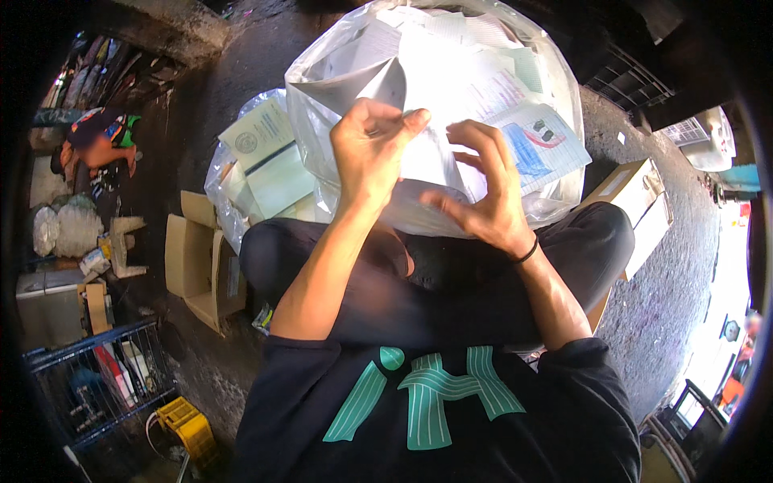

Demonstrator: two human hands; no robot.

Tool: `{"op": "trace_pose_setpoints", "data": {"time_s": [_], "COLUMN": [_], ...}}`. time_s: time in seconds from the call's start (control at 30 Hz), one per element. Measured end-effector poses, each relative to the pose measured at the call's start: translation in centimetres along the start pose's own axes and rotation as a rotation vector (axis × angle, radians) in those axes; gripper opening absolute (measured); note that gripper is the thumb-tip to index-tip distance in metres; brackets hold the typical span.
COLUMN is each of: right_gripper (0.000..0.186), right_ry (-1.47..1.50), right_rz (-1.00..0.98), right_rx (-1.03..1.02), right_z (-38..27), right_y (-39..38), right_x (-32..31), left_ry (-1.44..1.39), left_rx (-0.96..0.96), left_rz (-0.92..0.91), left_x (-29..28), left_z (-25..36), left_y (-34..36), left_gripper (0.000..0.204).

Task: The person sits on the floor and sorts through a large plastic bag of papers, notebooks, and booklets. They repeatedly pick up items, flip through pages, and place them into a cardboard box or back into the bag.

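Note:
My left hand (369, 153) is closed in a pinch, thumb against the curled fingers, on what looks like a white sheet of paper (425, 165); glare washes out its edges. To its right, my right hand (491, 181) is open, fingers bent and apart, with nothing visible between them. Both hands are above a large clear plastic bag (310, 101) full of loose papers. Beyond my left hand a grey page (354, 87) curls upward. A notebook (539, 149) with a blue and red picture lies right of my right hand.
Left of the big bag sits a smaller plastic bag (216, 181) with booklets (259, 138). Cardboard boxes stand at left (192, 262) and right (632, 189). Farther left are a metal rack (105, 386), a yellow object (187, 427) and another person (101, 145). My crossed legs (592, 241) flank the bag.

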State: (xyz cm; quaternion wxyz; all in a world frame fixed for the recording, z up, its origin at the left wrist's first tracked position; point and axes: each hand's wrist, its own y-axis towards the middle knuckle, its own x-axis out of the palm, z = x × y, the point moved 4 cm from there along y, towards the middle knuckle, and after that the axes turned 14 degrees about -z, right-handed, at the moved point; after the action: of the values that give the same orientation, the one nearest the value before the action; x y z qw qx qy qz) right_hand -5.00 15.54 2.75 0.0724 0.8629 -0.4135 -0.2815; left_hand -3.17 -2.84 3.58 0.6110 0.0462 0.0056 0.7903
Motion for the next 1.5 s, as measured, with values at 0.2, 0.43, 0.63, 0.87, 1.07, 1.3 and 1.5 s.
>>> {"op": "trace_pose_setpoints", "data": {"time_s": [0.2, 0.43, 0.63, 0.87, 1.07, 1.3, 1.5], "right_gripper": [0.036, 0.042, 0.047, 0.051, 0.050, 0.032, 0.019], "right_ry": [0.005, 0.383, 0.497, 0.486, 0.478, 0.463, 0.360], "right_rz": [-0.084, -0.093, -0.084, -0.107, -0.097, -0.062, 0.082], "right_rx": [0.086, 0.097, 0.088, 0.076, 0.050, 0.119, 0.317], "right_z": [1.2, 1.8, 2.1, 2.2, 2.9, 2.9, 4.7], "right_y": [0.1, -0.3, -0.3, -0.3, -0.3, -0.4, -0.9], "right_x": [-0.6, -0.4, -1.1, -1.3, -1.1, -1.3, -1.1], "left_ry": [-0.139, -0.029, -0.011, 0.103, 0.094, 0.062, 0.187], "left_rx": [-0.009, 0.008, 0.060, 0.036, 0.036, 0.020, -0.023], "left_rz": [-0.136, -0.458, -0.583, -0.576, -0.608, -0.638, -0.432], "left_x": [0.9, 1.4, 1.9, 2.1, 1.8, 1.3, 1.1], "left_z": [0.6, 0.0, 1.4, 1.4, 1.8, 2.2, 0.5], "left_y": [0.0, -0.1, -0.8, -1.0, -1.1, -1.0, -1.2], "left_gripper": [0.031, 0.056, 0.074, 0.077, 0.073, 0.066, 0.038]}}
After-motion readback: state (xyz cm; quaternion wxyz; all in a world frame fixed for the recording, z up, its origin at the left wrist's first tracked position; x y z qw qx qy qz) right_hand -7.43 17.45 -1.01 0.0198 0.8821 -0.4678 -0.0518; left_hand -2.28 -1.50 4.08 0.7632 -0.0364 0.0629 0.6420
